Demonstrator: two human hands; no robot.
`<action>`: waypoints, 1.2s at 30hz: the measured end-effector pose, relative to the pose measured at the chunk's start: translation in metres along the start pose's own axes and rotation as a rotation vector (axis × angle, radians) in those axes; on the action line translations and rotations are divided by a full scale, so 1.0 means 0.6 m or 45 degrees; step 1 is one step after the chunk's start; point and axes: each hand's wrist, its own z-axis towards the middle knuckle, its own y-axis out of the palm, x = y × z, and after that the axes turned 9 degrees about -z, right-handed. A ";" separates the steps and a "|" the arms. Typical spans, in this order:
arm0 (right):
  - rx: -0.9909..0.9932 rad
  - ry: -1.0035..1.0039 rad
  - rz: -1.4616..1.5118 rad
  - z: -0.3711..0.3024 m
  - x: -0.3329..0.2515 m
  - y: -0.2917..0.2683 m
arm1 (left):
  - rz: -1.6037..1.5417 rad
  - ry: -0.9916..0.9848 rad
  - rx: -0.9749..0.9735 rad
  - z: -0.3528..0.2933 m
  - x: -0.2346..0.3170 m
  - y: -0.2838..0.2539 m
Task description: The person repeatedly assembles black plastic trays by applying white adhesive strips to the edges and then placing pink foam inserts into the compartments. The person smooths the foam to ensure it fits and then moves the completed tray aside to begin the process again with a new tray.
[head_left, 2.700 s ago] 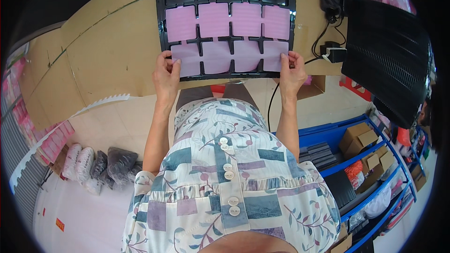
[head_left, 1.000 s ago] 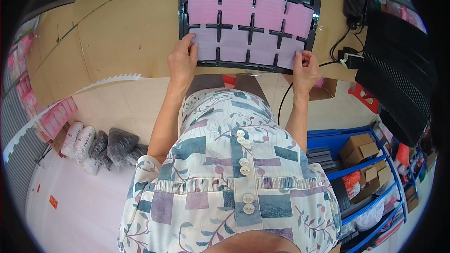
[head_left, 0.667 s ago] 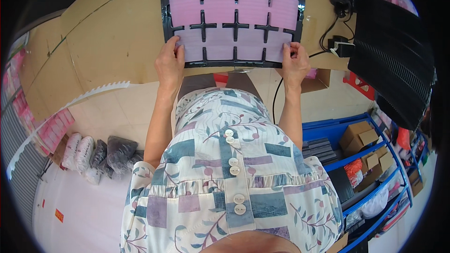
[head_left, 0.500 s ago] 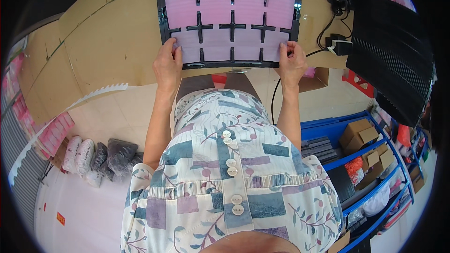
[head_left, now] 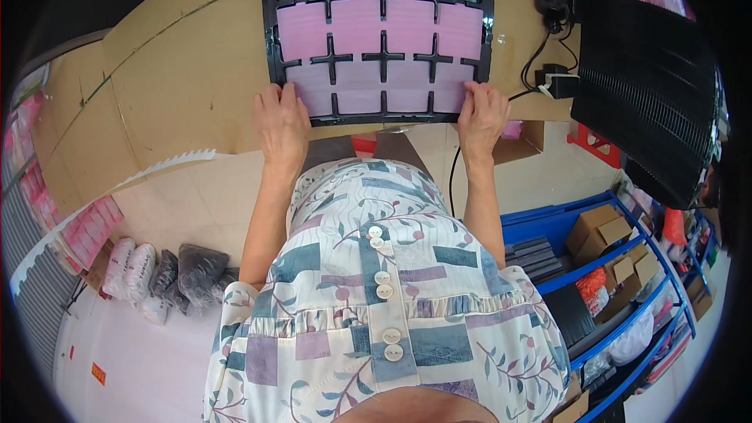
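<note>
A black plastic tray [head_left: 384, 118] with cross-shaped dividers lies on the cardboard-covered table in front of me. Pink foam sheets [head_left: 356, 23] fill its middle row, and paler pink sheets [head_left: 356, 88] lie in the row nearest me. The far row shows bare black plastic. My left hand [head_left: 282, 127] is closed on the tray's near left corner, fingertips curled at its rim. At the near right corner my right hand [head_left: 482, 119] grips in the same way. Both thumbs are partly hidden.
Brown cardboard [head_left: 180, 70] covers the table. To the right stand a ridged black panel [head_left: 646, 94] and a black plug with cables [head_left: 556, 82]. Blue shelving [head_left: 580, 266] with boxes is at lower right. Bagged goods [head_left: 196, 270] rest on the floor at left.
The tray has come slightly toward me. My hands have shifted from resting with fingertips by the pale sheets to holding the tray's near corners.
</note>
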 end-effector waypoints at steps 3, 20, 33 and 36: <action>-0.134 -0.256 -0.049 -0.014 -0.007 -0.013 | -0.137 0.185 -0.087 -0.004 0.011 0.003; -0.127 -0.452 0.022 0.031 -0.025 -0.036 | -0.132 0.227 -0.293 -0.012 0.032 0.002; 0.004 -0.772 0.106 0.239 -0.060 0.063 | -0.298 0.546 0.116 0.126 0.077 0.048; -0.059 -0.776 0.003 0.280 -0.076 0.039 | -0.516 0.698 0.024 0.097 0.110 0.063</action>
